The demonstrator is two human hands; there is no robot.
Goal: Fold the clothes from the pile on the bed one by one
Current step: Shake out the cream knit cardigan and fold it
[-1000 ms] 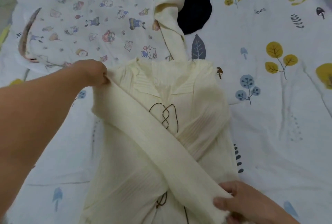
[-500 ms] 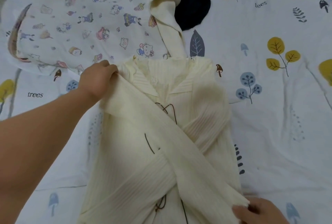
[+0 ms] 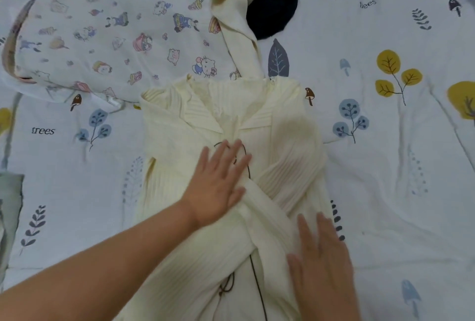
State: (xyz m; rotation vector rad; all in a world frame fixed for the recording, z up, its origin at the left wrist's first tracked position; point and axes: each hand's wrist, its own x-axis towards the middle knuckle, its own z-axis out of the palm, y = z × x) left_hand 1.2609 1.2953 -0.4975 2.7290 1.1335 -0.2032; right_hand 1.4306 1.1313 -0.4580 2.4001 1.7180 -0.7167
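A bed sheet [image 3: 385, 192], white with printed leaves, trees and mushrooms, carries everything. A cream ribbed cardigan [image 3: 205, 120] lies flat on it at the middle. Beyond the cardigan's left shoulder lies a white cartoon-print garment [image 3: 90, 32]; beyond its collar a cream cloth [image 3: 239, 25] overlaps a dark navy round item [image 3: 275, 4].

soft, even light with no dark shadows; the picture bends at its edges and looks a bit fuzzy.
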